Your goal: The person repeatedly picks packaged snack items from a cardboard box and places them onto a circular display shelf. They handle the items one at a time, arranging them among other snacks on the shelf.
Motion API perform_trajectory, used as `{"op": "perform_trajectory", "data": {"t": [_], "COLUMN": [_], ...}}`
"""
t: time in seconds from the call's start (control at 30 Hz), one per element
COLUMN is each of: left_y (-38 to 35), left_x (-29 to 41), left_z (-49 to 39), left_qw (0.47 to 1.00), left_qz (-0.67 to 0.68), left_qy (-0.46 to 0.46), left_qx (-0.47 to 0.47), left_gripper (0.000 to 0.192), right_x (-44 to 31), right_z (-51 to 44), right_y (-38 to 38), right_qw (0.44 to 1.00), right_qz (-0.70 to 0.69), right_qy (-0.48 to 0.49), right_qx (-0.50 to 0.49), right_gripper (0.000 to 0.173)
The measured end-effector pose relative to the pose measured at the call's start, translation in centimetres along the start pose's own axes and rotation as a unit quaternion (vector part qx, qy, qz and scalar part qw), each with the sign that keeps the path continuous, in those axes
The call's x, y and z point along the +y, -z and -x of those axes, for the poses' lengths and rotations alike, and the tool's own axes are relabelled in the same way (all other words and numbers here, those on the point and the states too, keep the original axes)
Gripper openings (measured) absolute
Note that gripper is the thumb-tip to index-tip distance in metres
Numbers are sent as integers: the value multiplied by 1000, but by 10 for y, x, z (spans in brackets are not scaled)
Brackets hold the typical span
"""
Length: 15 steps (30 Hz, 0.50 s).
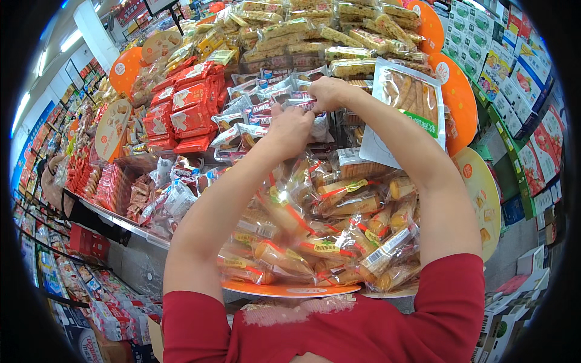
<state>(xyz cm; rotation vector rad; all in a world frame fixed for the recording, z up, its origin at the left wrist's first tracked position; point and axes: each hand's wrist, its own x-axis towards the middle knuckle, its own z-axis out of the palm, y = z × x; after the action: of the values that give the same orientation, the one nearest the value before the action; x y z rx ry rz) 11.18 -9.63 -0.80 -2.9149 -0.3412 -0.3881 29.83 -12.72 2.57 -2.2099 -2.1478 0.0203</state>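
Observation:
My left hand (292, 128) lies on a heap of small wrapped cakes (254, 111) in clear, printed film; its fingertips are partly hidden. Just beyond it, to the right, my right hand (327, 93) is bent down onto the same heap, fingers curled at a packet. Whether either hand grips a packet cannot be told. Red packets (193, 102) are stacked to the left. Nearer me, below both hands, lie long bread rolls (336, 202) in clear wrappers with red and yellow bands. A large flat pouch of brown sticks (406, 102) leans beside my right forearm.
Wrapped flat cakes (290, 31) are piled at the back. Orange round signs (454, 102) edge the display on the right, with a cream sign (111, 129) at left. A clear bin edge (131, 225) runs along the left front. Stacked cartons (522, 68) stand at the far right.

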Motion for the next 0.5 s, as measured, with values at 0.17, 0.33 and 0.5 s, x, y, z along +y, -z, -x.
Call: {"op": "perform_trajectory", "data": {"t": [0.17, 0.33, 0.5], "left_y": [-2, -6, -9], "left_x": [-4, -12, -12], "left_z": [2, -8, -12], "left_qw": [996, 1000, 998], "left_qz": [-88, -20, 8], "left_qy": [8, -2, -38], "left_qx": [21, 12, 53], "left_gripper": [61, 58, 7], "right_x": [-4, -20, -55], "right_z": [12, 26, 42], "right_y": [30, 48, 2], "right_qw": [992, 996, 996], "right_qz": [-86, 10, 91], "right_qy": [-5, 42, 10], "right_qx": [-91, -78, -13], "right_gripper": [39, 42, 26]}}
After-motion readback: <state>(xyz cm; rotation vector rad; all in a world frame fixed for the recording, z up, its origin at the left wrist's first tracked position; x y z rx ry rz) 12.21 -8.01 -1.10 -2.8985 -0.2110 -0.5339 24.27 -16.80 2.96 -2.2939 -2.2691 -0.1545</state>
